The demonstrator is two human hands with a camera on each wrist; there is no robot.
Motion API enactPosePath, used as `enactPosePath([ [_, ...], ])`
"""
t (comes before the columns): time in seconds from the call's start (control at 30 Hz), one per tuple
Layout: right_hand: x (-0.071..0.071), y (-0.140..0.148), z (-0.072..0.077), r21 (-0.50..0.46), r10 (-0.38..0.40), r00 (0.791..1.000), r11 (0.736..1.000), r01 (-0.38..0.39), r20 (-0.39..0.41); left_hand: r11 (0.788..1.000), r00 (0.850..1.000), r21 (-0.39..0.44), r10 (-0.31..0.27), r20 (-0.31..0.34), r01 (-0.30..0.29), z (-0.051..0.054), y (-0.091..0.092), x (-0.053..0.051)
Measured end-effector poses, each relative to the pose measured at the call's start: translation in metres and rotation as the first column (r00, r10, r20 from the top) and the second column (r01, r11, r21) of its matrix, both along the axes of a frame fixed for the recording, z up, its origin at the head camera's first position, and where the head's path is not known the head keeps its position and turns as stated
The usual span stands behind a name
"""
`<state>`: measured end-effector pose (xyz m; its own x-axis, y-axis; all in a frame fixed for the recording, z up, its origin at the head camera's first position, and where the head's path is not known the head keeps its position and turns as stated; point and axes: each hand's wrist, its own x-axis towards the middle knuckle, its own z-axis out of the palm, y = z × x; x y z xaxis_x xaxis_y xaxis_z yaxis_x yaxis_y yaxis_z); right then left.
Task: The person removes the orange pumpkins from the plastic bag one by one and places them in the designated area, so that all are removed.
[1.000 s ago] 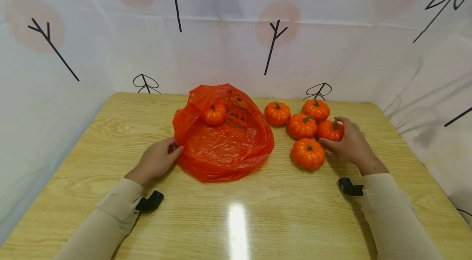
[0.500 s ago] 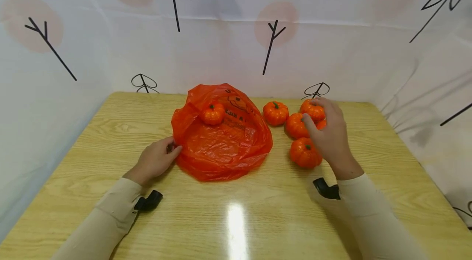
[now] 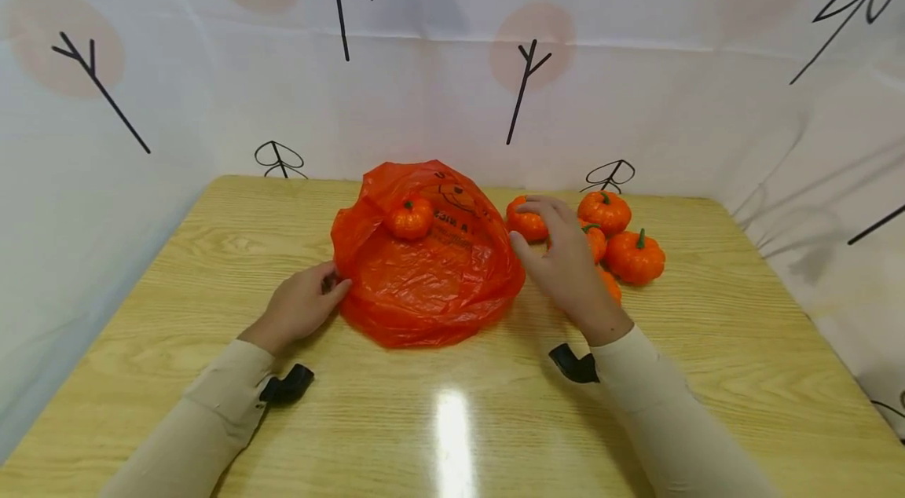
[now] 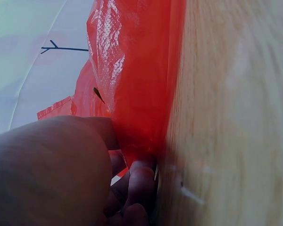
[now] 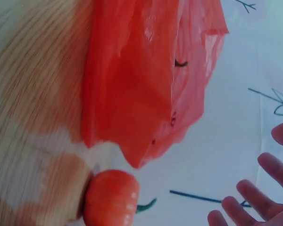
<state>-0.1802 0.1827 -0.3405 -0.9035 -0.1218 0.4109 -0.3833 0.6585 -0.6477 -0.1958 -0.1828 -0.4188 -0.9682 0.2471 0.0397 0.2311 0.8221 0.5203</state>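
A red plastic bag lies on the table with its mouth spread wide and a small orange pumpkin inside. My left hand pinches the bag's left edge between thumb and fingers, as the left wrist view shows with the red film. By the bag's right rim, my right hand hovers, fingers spread and holding nothing. It partly hides several pumpkins, among them one beside the bag. Farther right sit a back pumpkin and a rightmost pumpkin with an upright green stem.
The wood-grain table ends at a white cloth backdrop with plant drawings. Cloth also closes in both sides. A black wrist mount is under the left sleeve, and another black mount is by the right one.
My right hand has let go of the rightmost pumpkin, which stays on the table, and has swept left toward the bag. My left hand keeps its place at the bag's edge.
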Motion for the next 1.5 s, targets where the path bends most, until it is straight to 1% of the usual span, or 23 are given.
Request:
enactPosePath([
  [0.2,-0.006,-0.018,-0.004,0.046,0.051,0.998,0.998,-0.053,0.038,1.000,1.000,-0.005,0.006,0.005,-0.006,0.000,-0.001,0.000],
  [0.37,-0.012,-0.034,-0.009,0.068,0.082,0.992,0.994,-0.089,0.096,1.000,1.000,0.006,0.005,0.002,-0.005,-0.002,0.000,-0.001],
  [0.63,-0.028,-0.060,-0.022,0.137,0.143,0.967,0.975,-0.174,0.209,1.000,1.000,0.018,0.002,0.003,-0.002,-0.003,0.002,0.000],
  [0.77,-0.038,-0.071,-0.025,0.172,0.175,0.953,0.960,-0.221,0.246,1.000,1.000,0.024,0.008,0.001,-0.008,-0.003,0.002,0.000],
  [0.87,-0.047,-0.079,-0.024,0.200,0.186,0.947,0.950,-0.242,0.264,1.000,1.000,0.024,0.011,0.001,-0.011,-0.002,0.002,0.000],
  [1.0,-0.059,-0.087,-0.024,0.202,0.169,0.940,0.951,-0.234,0.297,1.000,1.000,0.016,0.009,-0.005,-0.009,-0.002,0.000,-0.001],
  [1.17,-0.071,-0.092,-0.028,0.152,0.133,0.919,0.968,-0.201,0.370,1.000,1.000,0.010,0.006,-0.007,-0.006,-0.003,0.001,-0.002],
  [1.37,-0.081,-0.095,-0.033,0.109,0.109,0.908,0.980,-0.166,0.404,1.000,1.000,0.011,0.009,-0.001,-0.009,-0.003,0.002,-0.001],
  [1.5,-0.086,-0.096,-0.035,0.082,0.108,0.899,0.984,-0.157,0.425,1.000,1.000,0.013,0.012,-0.005,-0.012,-0.002,0.003,-0.001],
])
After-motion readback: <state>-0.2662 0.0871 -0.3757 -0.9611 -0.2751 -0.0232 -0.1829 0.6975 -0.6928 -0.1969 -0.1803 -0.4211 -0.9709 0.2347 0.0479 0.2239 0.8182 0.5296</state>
